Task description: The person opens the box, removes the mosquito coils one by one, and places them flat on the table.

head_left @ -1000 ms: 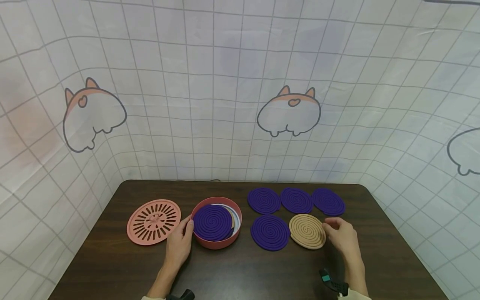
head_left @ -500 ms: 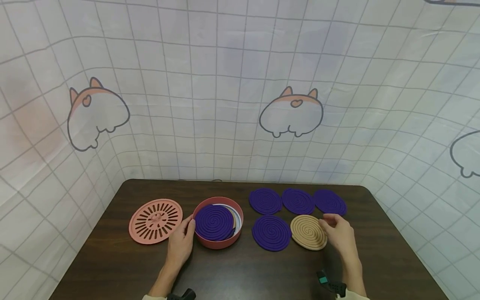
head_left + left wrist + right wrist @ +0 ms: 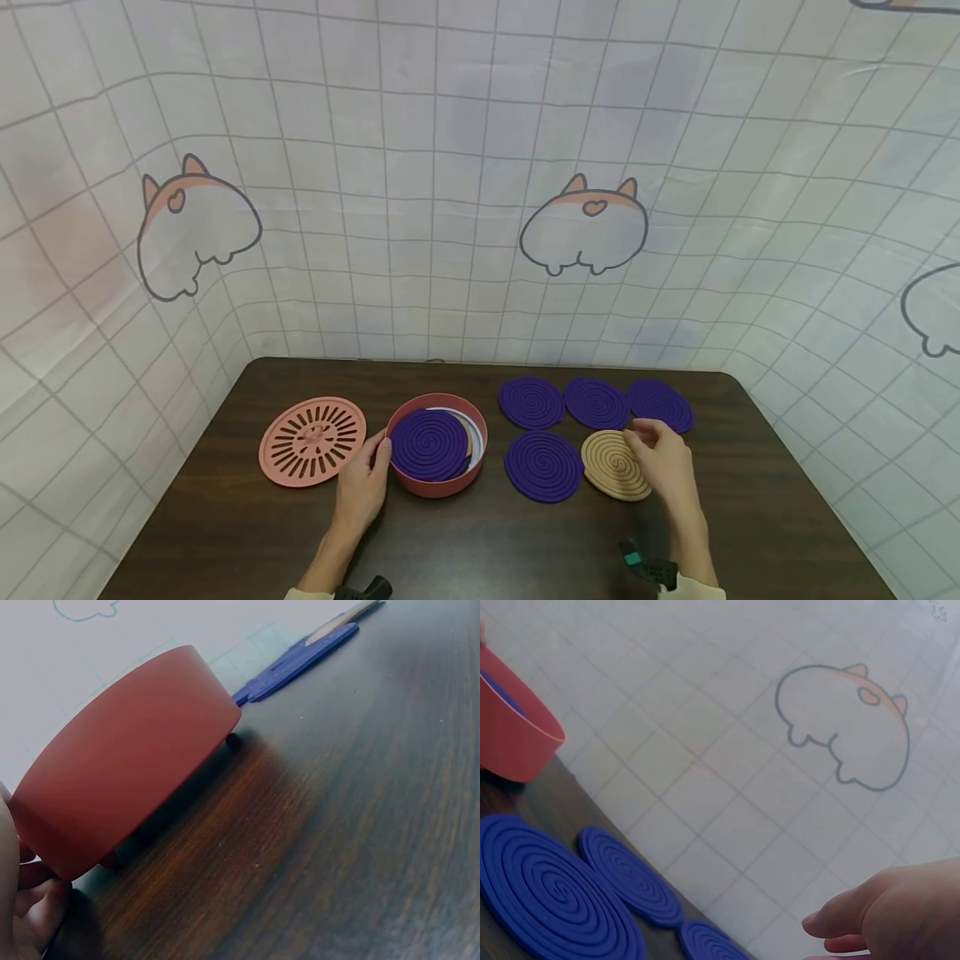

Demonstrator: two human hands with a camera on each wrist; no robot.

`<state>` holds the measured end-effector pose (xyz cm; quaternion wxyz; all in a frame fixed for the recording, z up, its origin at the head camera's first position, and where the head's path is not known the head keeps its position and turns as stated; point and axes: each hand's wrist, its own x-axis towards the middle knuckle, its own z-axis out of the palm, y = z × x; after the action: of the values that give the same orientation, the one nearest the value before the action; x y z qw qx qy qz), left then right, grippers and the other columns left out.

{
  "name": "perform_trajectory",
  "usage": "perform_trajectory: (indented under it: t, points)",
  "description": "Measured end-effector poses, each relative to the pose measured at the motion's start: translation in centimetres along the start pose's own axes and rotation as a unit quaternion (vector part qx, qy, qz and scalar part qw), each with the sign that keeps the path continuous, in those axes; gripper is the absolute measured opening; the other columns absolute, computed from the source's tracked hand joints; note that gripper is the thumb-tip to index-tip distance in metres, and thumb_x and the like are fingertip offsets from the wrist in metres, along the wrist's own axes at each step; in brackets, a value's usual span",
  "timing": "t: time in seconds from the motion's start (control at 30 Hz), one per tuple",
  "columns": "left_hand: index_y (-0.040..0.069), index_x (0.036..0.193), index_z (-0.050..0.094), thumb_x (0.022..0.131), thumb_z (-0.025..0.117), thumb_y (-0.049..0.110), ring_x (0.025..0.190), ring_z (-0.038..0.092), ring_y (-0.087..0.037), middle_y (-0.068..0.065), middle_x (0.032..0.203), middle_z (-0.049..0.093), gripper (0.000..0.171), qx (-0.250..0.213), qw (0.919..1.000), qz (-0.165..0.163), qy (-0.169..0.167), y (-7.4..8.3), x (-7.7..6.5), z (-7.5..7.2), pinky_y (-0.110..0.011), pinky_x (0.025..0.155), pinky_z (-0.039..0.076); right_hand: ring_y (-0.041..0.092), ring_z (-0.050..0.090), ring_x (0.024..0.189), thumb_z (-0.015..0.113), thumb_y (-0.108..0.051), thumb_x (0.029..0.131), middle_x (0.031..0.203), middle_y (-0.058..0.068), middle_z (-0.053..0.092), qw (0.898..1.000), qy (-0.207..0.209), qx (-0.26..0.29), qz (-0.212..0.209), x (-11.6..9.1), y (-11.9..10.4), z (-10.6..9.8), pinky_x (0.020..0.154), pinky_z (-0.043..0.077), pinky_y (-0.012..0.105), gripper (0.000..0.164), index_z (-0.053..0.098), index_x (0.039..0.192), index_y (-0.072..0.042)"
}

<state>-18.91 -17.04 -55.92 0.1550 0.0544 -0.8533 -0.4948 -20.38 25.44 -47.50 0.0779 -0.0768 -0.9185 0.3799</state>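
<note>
My left hand (image 3: pixel 362 492) grips the left side of a round red mosquito coil box (image 3: pixel 438 489), thumb at the rim. In the left wrist view the wall of that red box (image 3: pixel 135 750) stands slightly above the dark wood on small feet. A purple mosquito coil (image 3: pixel 427 446) lies on top inside, over a tan coil and a white piece that are mostly covered. My right hand (image 3: pixel 666 462) hovers over the right edge of a tan mosquito coil (image 3: pixel 609 467) on the table; its fingers are loosely bent and hold nothing. In the right wrist view its thumb (image 3: pixel 832 919) is apart from the coils.
Left of the box lies a pink slotted round lid (image 3: pixel 311 442). Several purple mosquito coils lie right of the box: one beside the tan coil (image 3: pixel 543 465), the others in a back row (image 3: pixel 596 403). A gridded cloth (image 3: pixel 450 250) hangs behind the dark table (image 3: pixel 465 550).
My right hand has moved left and slightly up, from beside the tan mosquito coil to over its right edge. My left hand keeps its grip on the box.
</note>
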Motion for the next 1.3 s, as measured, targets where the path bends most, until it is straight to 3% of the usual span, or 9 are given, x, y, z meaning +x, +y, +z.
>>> perform_trajectory:
  t: [0.17, 0.5, 0.93, 1.3]
  points:
    - [0.007, 0.139, 0.060, 0.107, 0.046, 0.038, 0.126, 0.061, -0.033, -0.016, 0.134, 0.065, 0.047, 0.002, 1.0000, -0.003, -0.001, 0.0, 0.0, 0.0, -0.052, 0.104, 0.049, 0.034, 0.067, 0.102, 0.062, -0.026, 0.099, 0.112, 0.020, 0.072, 1.000, 0.019, 0.003, -0.017, 0.1, -0.7, 0.6, 0.089, 0.051, 0.047, 0.041, 0.062, 0.130, 0.001]
    - [0.007, 0.139, 0.060, 0.107, 0.046, 0.039, 0.127, 0.060, -0.034, -0.016, 0.135, 0.065, 0.047, 0.004, 1.0000, -0.006, -0.004, 0.2, 0.0, 0.0, -0.053, 0.106, 0.048, 0.028, 0.069, 0.094, 0.064, -0.025, 0.098, 0.110, 0.018, 0.073, 0.998, 0.027, 0.026, -0.045, 0.3, -2.7, 2.1, 0.071, 0.052, 0.023, 0.039, 0.063, 0.128, 0.000]
    - [0.007, 0.140, 0.058, 0.107, 0.045, 0.040, 0.129, 0.059, -0.034, -0.016, 0.137, 0.064, 0.049, 0.002, 0.9999, -0.010, -0.007, 0.3, -0.1, -0.1, -0.053, 0.107, 0.047, 0.027, 0.069, 0.094, 0.064, -0.020, 0.097, 0.109, 0.017, 0.072, 0.996, 0.009, 0.058, -0.067, 0.2, -5.4, 4.1, 0.068, 0.051, 0.019, 0.036, 0.063, 0.127, 0.000]
    - [0.007, 0.139, 0.059, 0.107, 0.045, 0.039, 0.128, 0.059, -0.034, -0.016, 0.136, 0.064, 0.048, 0.002, 1.0000, -0.006, -0.003, 0.2, -0.1, -0.1, -0.053, 0.107, 0.047, 0.022, 0.069, 0.088, 0.067, -0.018, 0.094, 0.104, 0.012, 0.074, 0.994, 0.011, 0.054, -0.092, 0.2, -7.0, 6.2, 0.071, 0.054, 0.028, 0.034, 0.066, 0.123, -0.001]
